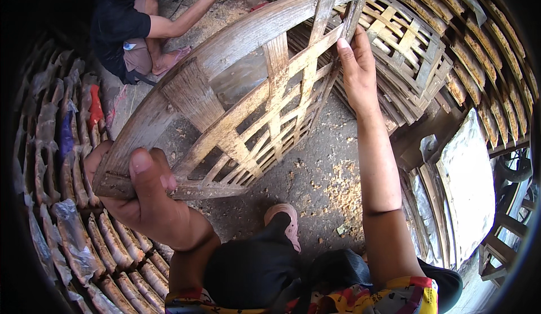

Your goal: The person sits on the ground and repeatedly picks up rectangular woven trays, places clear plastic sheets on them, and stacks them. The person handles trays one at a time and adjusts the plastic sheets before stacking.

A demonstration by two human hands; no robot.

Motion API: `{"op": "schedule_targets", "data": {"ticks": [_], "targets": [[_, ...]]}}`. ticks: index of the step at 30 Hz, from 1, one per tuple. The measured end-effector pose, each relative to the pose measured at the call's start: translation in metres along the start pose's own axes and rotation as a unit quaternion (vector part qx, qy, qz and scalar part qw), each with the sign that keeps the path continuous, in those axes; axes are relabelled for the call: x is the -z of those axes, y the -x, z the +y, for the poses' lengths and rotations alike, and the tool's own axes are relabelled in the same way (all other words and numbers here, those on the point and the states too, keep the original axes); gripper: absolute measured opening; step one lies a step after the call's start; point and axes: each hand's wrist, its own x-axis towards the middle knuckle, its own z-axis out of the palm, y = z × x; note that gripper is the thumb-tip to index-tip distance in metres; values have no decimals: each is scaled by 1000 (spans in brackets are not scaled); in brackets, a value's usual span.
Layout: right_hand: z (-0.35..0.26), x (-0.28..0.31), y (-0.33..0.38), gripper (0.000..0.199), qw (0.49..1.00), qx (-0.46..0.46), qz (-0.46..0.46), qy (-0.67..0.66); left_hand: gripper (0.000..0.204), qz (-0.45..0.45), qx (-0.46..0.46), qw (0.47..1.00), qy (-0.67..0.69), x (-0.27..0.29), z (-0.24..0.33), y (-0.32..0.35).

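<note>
Between my hands I hold a bamboo lattice tray, with a worn wooden frame and woven slats, tilted up off the floor. At its near left corner, my left hand is closed on the frame with the thumb on top. My right hand grips the frame's far right end; some of its fingers are hidden behind the wood. Just beyond that hand lies a stack of similar lattice trays.
Racks of stacked trays edged with brown crumbly material and plastic sheet line the left side; more stacked trays rise at far right. A white sheet-covered stack stands at right. A seated person works at far left. Crumbs litter the grey floor.
</note>
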Motion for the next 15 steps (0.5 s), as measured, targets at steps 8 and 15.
{"op": "schedule_targets", "data": {"ticks": [8, 15], "targets": [[-3, 6, 17, 49, 998, -3, -18, -57, 26, -7, 18, 999, 47, 15, -29, -34], [9, 17, 30, 51, 997, -30, -61, -33, 33, -24, -103, 992, 70, 15, -106, -76]]}}
